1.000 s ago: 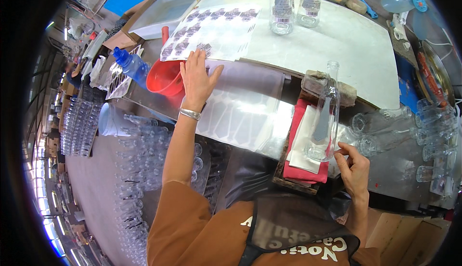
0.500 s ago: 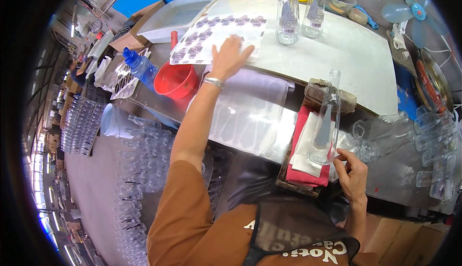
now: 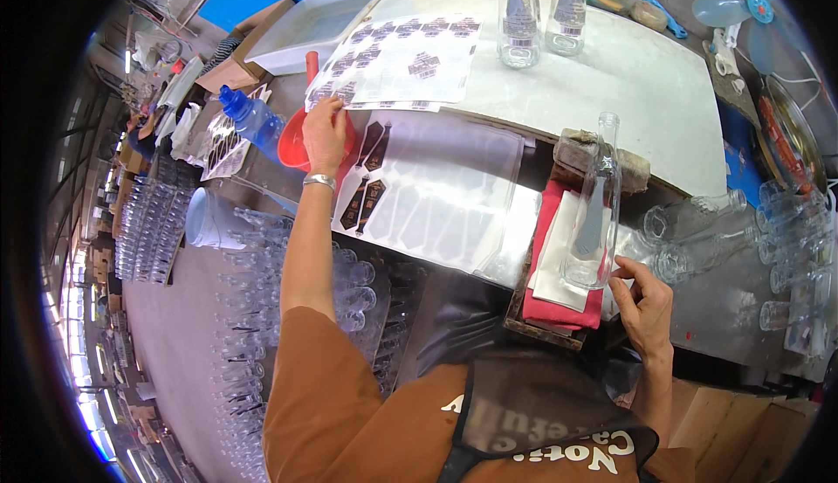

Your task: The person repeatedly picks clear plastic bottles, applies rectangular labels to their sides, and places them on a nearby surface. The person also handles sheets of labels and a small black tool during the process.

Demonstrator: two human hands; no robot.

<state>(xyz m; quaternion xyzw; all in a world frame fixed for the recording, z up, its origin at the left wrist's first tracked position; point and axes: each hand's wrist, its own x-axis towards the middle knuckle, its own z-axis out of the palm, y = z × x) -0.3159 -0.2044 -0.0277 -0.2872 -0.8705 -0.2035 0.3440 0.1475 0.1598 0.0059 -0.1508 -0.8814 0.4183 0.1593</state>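
My left hand is closed, its fingertips bunched at the near left corner of a sheet of printed labels, above a red dipper. Whatever those fingers pinch is too small to make out. Below lies a sheet of tie-shaped labels, with a few dark ones showing at its left side. A clear glass bottle with a grey tie-shaped patch rests on red and white cloths, its neck on a rolled rag. My right hand is curled, thumb and forefinger at the bottle's base.
Two clear bottles stand on the white board. More bottles lie at the right. A blue-capped water bottle and a pale tray sit at the left. Several bottles crowd the floor beside a bucket.
My left hand has moved left and nearer, from the middle of the printed sheet to its corner, uncovering dark tie-shaped labels. My right hand stays by the bottle's base.
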